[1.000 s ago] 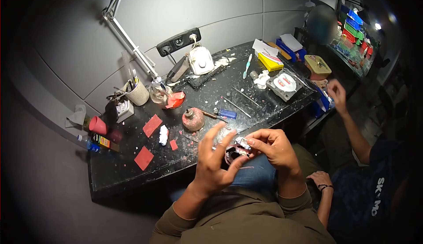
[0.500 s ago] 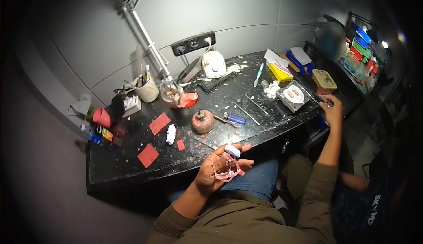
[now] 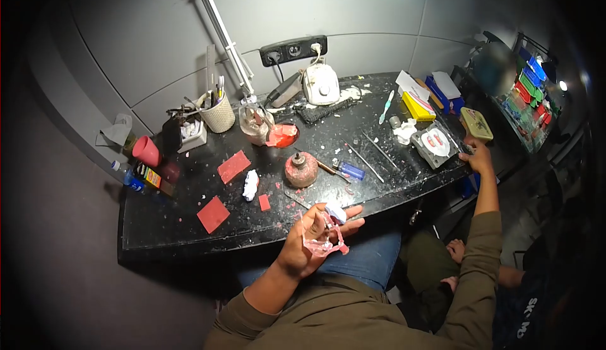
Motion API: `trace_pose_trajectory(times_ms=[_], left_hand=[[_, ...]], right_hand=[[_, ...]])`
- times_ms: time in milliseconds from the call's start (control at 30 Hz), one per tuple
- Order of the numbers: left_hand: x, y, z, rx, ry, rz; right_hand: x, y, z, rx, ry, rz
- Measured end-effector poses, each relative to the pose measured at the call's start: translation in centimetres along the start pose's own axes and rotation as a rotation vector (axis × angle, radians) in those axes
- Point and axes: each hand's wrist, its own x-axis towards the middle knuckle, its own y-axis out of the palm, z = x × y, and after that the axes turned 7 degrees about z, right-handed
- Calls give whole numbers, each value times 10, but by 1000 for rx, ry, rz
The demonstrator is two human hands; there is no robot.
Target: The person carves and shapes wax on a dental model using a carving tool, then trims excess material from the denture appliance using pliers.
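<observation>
Left hand (image 3: 295, 249), half open, fingers extended and apart, holding a pink frame (image 3: 320, 249) and a white piece (image 3: 336, 212) above the lap (image 3: 374, 255), just before the front edge of the bench (image 3: 167, 239). Right hand (image 3: 481, 159), fingers bent, at the bench's right end between a grey block (image 3: 430, 155) and a tin (image 3: 476, 124); whether it grips anything cannot be told. Probable faults: the frame, apparently thin, could bend if the left fingers tightened, or slide lapward if the palm tipped; the right hand, so near, could nudge the block. Orientation: the frame lies tilted, its lower edge running roughly crosswise, away from the palm; its front cannot be told. The white piece's long axis slopes from upper left to lower right.
</observation>
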Motion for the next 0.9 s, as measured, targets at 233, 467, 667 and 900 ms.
trace_pose_trajectory(times_ms=[233,467,667,900], left_hand=[[0,-14,1,-11,2,-54],[2,-15,3,101,43,-128],[7,-21,2,66,48,-96],[12,-5,-5,-404,93,105]], right_hand=[[29,-22,21,-155,-105,269],[14,-18,30,-197,-43,217],[-16,14,-2,-389,266,27],[-154,-21,90,1226,-78,-45]])
